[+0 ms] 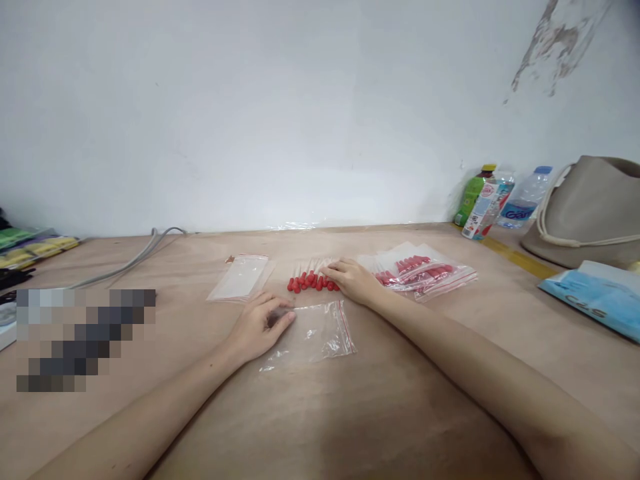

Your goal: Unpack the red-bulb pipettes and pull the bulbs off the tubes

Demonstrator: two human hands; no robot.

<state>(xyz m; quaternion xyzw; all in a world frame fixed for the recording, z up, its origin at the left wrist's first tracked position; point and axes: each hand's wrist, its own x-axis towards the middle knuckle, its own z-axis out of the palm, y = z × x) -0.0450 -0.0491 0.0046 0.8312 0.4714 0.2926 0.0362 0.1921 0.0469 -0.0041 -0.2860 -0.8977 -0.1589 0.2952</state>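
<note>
A transparent zip bag with a red seal line lies flat at the middle of the table. My left hand rests on the bag's left side, fingers bent and thumb apart from them, not gripping. Just beyond the bag is a row of thin, pale sticks with red bulb-like ends; I cannot make out their exact kind. My right hand reaches over the right end of this row, fingers stretched out and touching it. Its fingertips partly cover some of the red ends.
A stack of flat zip bags lies left of the sticks. Filled bags with red pieces lie at right. Farther right are bottles, a blue packet and a beige bag. A grey cable runs at left.
</note>
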